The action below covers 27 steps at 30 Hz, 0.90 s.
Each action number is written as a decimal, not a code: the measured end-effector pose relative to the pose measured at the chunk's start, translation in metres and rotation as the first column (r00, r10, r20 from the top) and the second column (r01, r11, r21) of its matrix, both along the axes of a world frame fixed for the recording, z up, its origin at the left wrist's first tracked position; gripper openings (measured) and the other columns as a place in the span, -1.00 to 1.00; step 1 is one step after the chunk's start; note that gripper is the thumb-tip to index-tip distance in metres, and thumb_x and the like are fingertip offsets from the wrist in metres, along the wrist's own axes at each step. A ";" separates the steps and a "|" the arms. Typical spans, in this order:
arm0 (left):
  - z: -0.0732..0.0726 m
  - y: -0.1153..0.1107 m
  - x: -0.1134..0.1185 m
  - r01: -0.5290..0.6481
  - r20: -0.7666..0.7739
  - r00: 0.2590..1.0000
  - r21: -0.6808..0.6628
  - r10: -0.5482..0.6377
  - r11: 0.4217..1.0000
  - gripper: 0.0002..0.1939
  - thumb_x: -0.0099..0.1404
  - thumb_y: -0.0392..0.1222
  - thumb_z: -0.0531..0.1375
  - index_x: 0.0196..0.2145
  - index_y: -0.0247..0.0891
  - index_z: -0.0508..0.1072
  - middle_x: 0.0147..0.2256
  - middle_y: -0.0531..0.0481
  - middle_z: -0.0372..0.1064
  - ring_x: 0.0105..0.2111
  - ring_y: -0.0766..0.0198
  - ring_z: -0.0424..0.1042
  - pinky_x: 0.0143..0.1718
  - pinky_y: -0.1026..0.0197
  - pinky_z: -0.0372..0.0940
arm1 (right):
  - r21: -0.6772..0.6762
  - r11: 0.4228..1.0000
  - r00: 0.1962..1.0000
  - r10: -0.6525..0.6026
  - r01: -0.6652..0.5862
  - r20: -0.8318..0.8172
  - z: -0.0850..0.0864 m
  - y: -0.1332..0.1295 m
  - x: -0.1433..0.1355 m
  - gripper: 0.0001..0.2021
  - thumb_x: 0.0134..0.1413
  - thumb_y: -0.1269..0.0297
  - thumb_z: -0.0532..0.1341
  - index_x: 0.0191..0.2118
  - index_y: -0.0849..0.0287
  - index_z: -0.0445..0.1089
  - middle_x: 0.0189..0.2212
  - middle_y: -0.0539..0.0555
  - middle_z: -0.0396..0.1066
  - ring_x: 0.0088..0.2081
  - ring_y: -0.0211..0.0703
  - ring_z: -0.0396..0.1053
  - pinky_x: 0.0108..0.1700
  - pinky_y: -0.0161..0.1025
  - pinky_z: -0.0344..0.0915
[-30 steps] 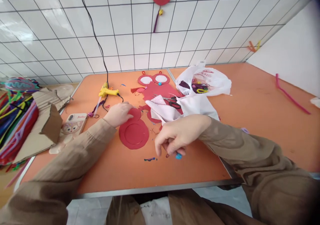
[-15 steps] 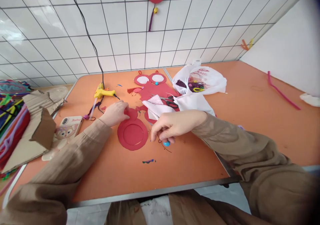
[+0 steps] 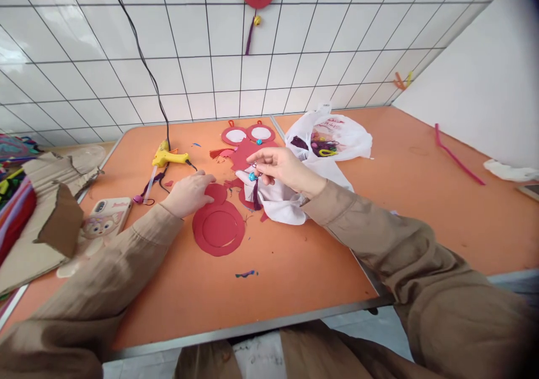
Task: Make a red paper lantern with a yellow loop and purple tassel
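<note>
My right hand [image 3: 275,168] is raised over the middle of the table, pinching the cord of a blue bell [image 3: 252,176] with a dark purple tassel [image 3: 256,195] hanging below it. White cloth [image 3: 286,205] lies beneath that hand. On the left, my left hand [image 3: 190,192] rests with spread fingers at a small red disc [image 3: 217,193]. Just in front of it lies a larger red ring [image 3: 197,230] with a round red piece [image 3: 220,227] inside. Red paper [image 3: 244,154] and two red-rimmed ovals [image 3: 260,133] are behind my hands.
A yellow glue gun [image 3: 168,155] with a cable stands at the back left, near a phone [image 3: 107,217] and cut cardboard [image 3: 59,222]. A white plastic bag [image 3: 353,137] holds threads at the back right. Tiled wall behind.
My right hand has lifted and moved back from the table surface, carrying the blue bell and its tassel. The left hand stays at the small disc. The view has shifted slightly.
</note>
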<state>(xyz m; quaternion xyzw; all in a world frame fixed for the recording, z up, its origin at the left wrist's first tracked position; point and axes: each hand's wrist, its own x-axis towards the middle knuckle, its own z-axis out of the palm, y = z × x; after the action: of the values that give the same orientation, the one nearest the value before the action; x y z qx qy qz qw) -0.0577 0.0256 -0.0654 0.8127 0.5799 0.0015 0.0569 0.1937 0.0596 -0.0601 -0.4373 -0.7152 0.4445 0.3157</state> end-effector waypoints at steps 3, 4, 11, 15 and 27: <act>-0.002 0.002 -0.001 0.014 0.002 1.000 -0.007 -0.014 1.000 -0.61 0.18 -0.18 0.15 -0.02 -0.24 0.43 -0.11 -0.16 0.45 -0.11 0.03 0.46 -0.20 0.14 0.30 | 0.112 0.993 0.961 -0.075 0.046 0.267 -0.009 0.007 0.002 -0.77 0.14 0.48 0.17 -0.09 0.23 0.45 -0.41 0.03 0.48 -0.59 -0.38 0.32 -0.41 -0.33 0.31; -0.003 0.003 -0.002 0.019 0.004 1.000 -0.011 -0.019 1.000 -0.63 0.18 -0.19 0.15 -0.04 -0.24 0.44 -0.13 -0.15 0.46 -0.11 0.04 0.46 -0.19 0.14 0.29 | 0.136 0.990 0.940 -0.086 0.043 0.330 -0.012 0.009 0.002 -0.78 0.12 0.48 0.20 -0.11 0.22 0.47 -0.42 0.04 0.48 -0.57 -0.36 0.33 -0.38 -0.32 0.32; -0.003 0.002 0.002 0.040 0.032 0.999 -0.032 -0.039 0.999 -0.84 0.13 -0.27 0.13 -0.29 -0.21 0.44 -0.29 -0.07 0.50 -0.25 0.10 0.47 -0.28 0.15 0.27 | 0.328 0.944 0.884 -0.138 -0.018 0.447 -0.021 0.014 0.004 -0.73 0.14 0.44 0.22 -0.03 0.19 0.48 -0.23 0.14 0.53 -0.17 -0.12 0.46 -0.09 -0.21 0.31; -0.006 0.002 0.003 0.016 0.028 0.999 0.011 -0.016 1.000 -0.88 0.14 -0.25 0.13 -0.34 -0.23 0.44 -0.27 -0.14 0.48 -0.22 0.04 0.46 -0.26 0.12 0.28 | 0.403 0.913 0.856 -0.166 -0.053 0.489 -0.018 0.011 0.006 -0.67 0.14 0.48 0.17 0.02 0.24 0.46 -0.08 0.24 0.46 -0.08 -0.02 0.42 -0.03 -0.14 0.29; -0.006 0.007 0.001 0.010 0.066 0.998 0.076 -0.015 0.997 -0.66 0.21 -0.18 0.19 -0.05 -0.29 0.47 -0.06 -0.19 0.43 -0.08 0.02 0.46 -0.05 0.09 0.33 | 0.516 0.416 0.635 0.228 -0.749 0.738 -0.022 -0.066 -0.035 -0.76 0.29 0.24 0.16 -0.06 0.26 0.46 -0.15 0.17 0.51 -0.10 -0.04 0.34 -0.09 -0.13 0.21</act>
<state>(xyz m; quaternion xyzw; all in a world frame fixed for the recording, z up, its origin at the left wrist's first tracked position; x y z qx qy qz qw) -0.0571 0.0324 -0.0715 0.8174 0.5721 0.0502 0.0456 0.1589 -0.0064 -0.0823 -0.1143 -0.9889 0.0027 0.0946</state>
